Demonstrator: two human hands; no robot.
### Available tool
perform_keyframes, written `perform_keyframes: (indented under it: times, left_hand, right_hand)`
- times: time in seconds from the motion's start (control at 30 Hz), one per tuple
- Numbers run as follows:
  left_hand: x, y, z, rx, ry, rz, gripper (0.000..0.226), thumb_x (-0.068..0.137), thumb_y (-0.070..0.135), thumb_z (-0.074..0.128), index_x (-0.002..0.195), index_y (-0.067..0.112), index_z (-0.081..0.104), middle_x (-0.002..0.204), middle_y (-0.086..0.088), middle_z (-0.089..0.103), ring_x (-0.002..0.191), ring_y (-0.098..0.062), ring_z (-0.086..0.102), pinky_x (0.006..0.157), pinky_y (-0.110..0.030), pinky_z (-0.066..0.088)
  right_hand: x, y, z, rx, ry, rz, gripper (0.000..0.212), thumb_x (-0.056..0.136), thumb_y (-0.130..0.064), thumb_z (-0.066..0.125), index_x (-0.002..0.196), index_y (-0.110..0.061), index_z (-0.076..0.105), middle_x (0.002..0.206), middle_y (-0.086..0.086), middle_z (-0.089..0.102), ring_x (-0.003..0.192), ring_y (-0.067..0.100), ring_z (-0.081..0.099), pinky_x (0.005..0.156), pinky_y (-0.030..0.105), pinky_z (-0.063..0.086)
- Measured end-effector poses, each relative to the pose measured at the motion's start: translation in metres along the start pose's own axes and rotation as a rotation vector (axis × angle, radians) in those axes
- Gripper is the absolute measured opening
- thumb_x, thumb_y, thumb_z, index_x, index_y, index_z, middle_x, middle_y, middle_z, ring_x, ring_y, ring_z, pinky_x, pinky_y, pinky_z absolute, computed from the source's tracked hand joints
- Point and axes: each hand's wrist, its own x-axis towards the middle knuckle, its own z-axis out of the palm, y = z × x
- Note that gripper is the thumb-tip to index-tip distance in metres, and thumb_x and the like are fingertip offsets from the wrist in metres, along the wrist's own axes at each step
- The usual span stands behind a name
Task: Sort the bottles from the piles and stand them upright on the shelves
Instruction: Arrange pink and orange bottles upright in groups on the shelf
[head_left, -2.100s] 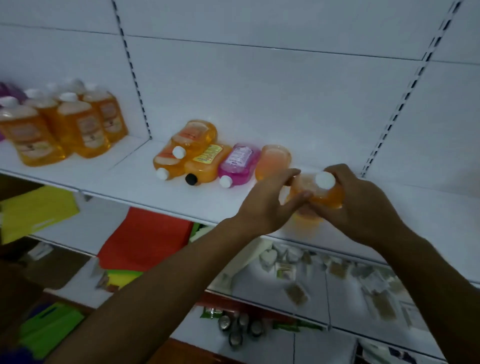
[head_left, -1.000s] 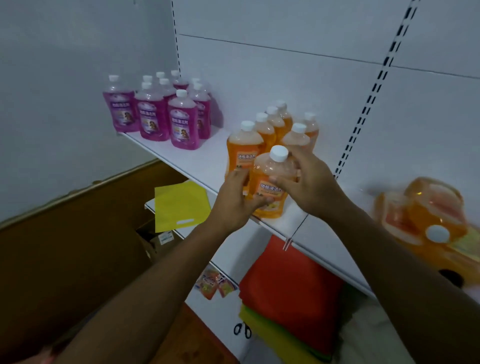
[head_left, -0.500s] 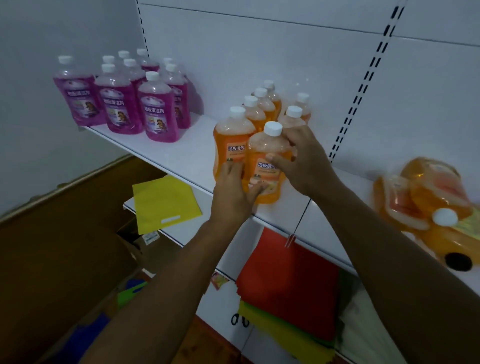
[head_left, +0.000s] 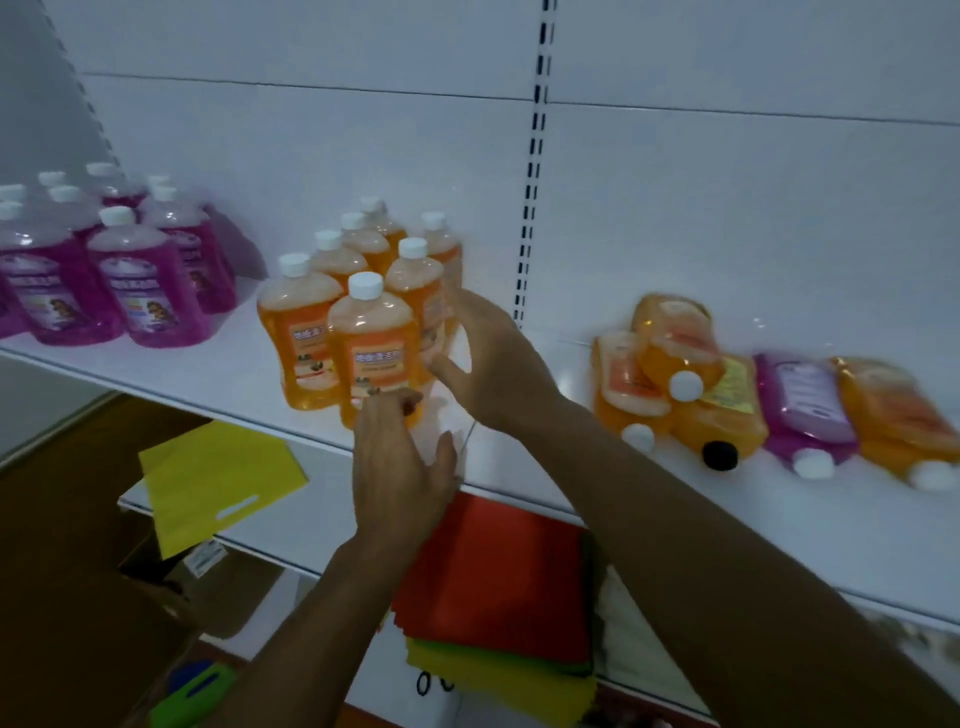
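An orange bottle with a white cap (head_left: 372, 349) stands upright at the front of a group of several upright orange bottles (head_left: 363, 254) on the white shelf (head_left: 218, 379). My left hand (head_left: 400, 467) hovers just below and in front of it, fingers spread, holding nothing. My right hand (head_left: 493, 358) is open beside the bottle's right flank, just off it. Several upright purple bottles (head_left: 119, 275) stand further left. A pile of lying bottles (head_left: 691, 384), orange ones plus a purple one (head_left: 805, 410), lies on the shelf to the right.
A perforated upright rail (head_left: 532, 171) runs up the back wall behind the orange group. On the lower shelf lie a yellow bag (head_left: 218, 478) and a stack of red (head_left: 498, 571) and green-yellow bags. A brown cardboard box sits at the lower left.
I carried the orange bottle from the pile to the orange group and stood it at the front. Both hands have since let go and drawn slightly back.
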Motion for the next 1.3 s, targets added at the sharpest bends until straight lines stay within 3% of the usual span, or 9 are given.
perform_keyframes:
  times: [0.37,0.57,0.7,0.8,0.87,0.97,1.07,1.17,1.3]
  left_hand:
    - [0.026,0.072,0.105,-0.07,-0.49,0.175,0.062,0.087,0.028,0.068,0.142,0.02,0.039,0.141,0.001,0.048,0.128,-0.015,0.045,0.107,-0.033,0.039]
    - [0.02,0.076,0.123,-0.114,-0.538,0.219,0.055,0.087,0.046,0.062,0.135,0.024,0.045,0.131,0.002,0.054,0.116,-0.011,0.049,0.096,-0.027,0.041]
    - [0.025,0.087,0.119,-0.132,-0.469,0.238,0.056,0.085,0.05,0.06,0.133,0.026,0.043,0.13,0.002,0.054,0.107,0.004,0.041,0.086,-0.008,0.031]
    - [0.036,0.097,0.118,-0.165,-0.496,0.213,0.074,0.084,0.047,0.058,0.147,0.021,0.03,0.147,0.001,0.042,0.126,-0.004,0.039,0.101,-0.017,0.031]
    - [0.045,0.11,0.114,-0.267,-0.487,0.188,0.072,0.085,0.033,0.063,0.147,0.029,0.027,0.146,0.015,0.042,0.128,-0.001,0.042,0.103,-0.019,0.037]
    - [0.057,0.113,0.108,-0.35,-0.372,0.22,0.08,0.083,0.006,0.066,0.136,0.05,0.025,0.127,0.046,0.041,0.117,0.022,0.04,0.088,0.003,0.033]
    - [0.065,0.097,0.1,-0.328,-0.336,0.147,0.086,0.084,0.013,0.068,0.143,0.044,0.014,0.138,0.038,0.032,0.125,0.017,0.033,0.1,-0.003,0.028]
    - [0.074,0.074,0.094,-0.325,-0.316,0.111,0.079,0.083,0.016,0.069,0.146,0.03,0.024,0.141,0.016,0.041,0.126,0.005,0.039,0.099,-0.007,0.031]
    - [0.087,0.05,0.088,-0.351,-0.34,-0.006,0.081,0.082,0.011,0.068,0.134,0.053,0.022,0.12,0.042,0.045,0.113,0.024,0.04,0.083,0.005,0.033]
  right_hand:
    - [-0.074,0.126,-0.132,-0.604,-0.313,0.306,0.093,0.08,-0.025,0.07,0.15,-0.037,0.011,0.161,-0.001,-0.008,0.147,0.028,-0.012,0.116,0.053,0.01]
    - [-0.074,0.137,-0.127,-0.623,-0.267,0.22,0.064,0.093,-0.018,0.053,0.146,-0.038,0.024,0.158,0.007,0.002,0.145,0.037,0.002,0.095,0.05,0.049]
    - [-0.063,0.139,-0.144,-0.537,-0.214,0.117,0.045,0.095,-0.019,0.049,0.136,-0.035,0.04,0.154,0.002,0.02,0.141,0.028,0.024,0.099,0.049,0.045]
    - [-0.047,0.129,-0.157,-0.361,-0.117,0.039,0.04,0.095,-0.008,0.048,0.13,-0.028,0.05,0.144,-0.001,0.042,0.13,0.021,0.041,0.101,0.044,0.044]
    - [-0.035,0.117,-0.16,-0.289,-0.071,-0.036,0.036,0.095,-0.007,0.049,0.127,-0.023,0.055,0.133,0.002,0.051,0.119,0.023,0.05,0.095,0.043,0.047]
    - [-0.017,0.102,-0.155,-0.212,-0.043,-0.176,0.036,0.091,-0.002,0.055,0.125,-0.012,0.059,0.126,0.009,0.059,0.113,0.027,0.057,0.096,0.036,0.047]
    - [0.008,0.094,-0.143,-0.063,-0.055,-0.171,0.037,0.087,0.001,0.057,0.124,-0.007,0.06,0.124,0.009,0.062,0.116,0.022,0.056,0.1,0.023,0.039]
    - [0.035,0.092,-0.122,0.022,-0.123,-0.071,0.035,0.09,-0.003,0.053,0.123,-0.015,0.058,0.125,0.002,0.061,0.113,0.016,0.055,0.084,0.008,0.038]
    - [0.069,0.095,-0.086,0.039,-0.193,-0.025,0.03,0.096,-0.012,0.049,0.124,-0.021,0.055,0.129,0.001,0.057,0.106,0.012,0.055,0.063,0.001,0.035]
